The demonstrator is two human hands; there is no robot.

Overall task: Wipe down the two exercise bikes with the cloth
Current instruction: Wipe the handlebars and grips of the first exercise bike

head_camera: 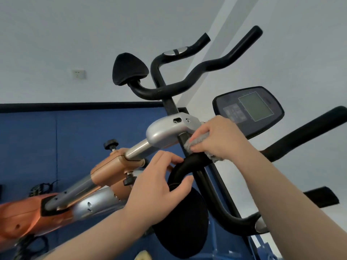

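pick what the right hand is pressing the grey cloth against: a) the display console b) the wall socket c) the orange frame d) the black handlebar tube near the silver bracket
d: the right hand wraps the grey cloth round the black handlebar tube just below the silver bracket, while the display console sits behind, untouched.

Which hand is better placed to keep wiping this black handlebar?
The right hand: it already grips the grey cloth against the black handlebar. The left hand holds no cloth; its fingers wrap the bar's curve, likely steadying it.
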